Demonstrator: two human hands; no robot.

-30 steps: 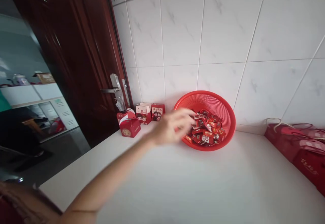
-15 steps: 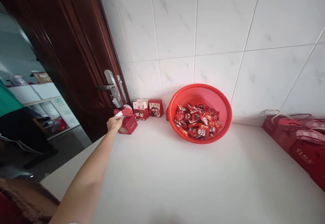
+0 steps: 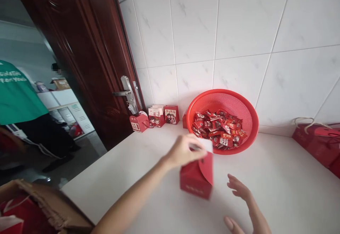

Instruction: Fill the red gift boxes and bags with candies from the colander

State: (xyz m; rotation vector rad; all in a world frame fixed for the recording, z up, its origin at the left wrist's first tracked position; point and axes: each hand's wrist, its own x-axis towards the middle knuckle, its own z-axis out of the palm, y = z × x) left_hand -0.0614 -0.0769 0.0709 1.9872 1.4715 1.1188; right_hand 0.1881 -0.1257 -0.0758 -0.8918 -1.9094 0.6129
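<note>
A red paper gift box [image 3: 195, 181] with a pale flap at its top is in front of me over the white table. My left hand [image 3: 184, 150] grips it by the top, fingers closed round the flap. Motion blurs the box a little, and I cannot tell whether its base touches the table. To its right my right hand [image 3: 240, 202] is open, fingers and thumb apart, touching nothing. Just behind the box stands a red plastic colander [image 3: 254, 120], heaped with red-wrapped sweets [image 3: 217, 126].
Small red gift boxes [image 3: 171, 114] stand by the wall. Red gift bags [image 3: 316, 140] lie at the right. A cardboard box [image 3: 50, 205] of red items sits at the lower left. A wooden door [image 3: 87, 57] is ajar; beyond it stands a person in a green shirt [image 3: 18, 96].
My left hand has brought the red gift box from the table's far left to the middle. My right hand has come into view. The person beyond the door shows more fully.
</note>
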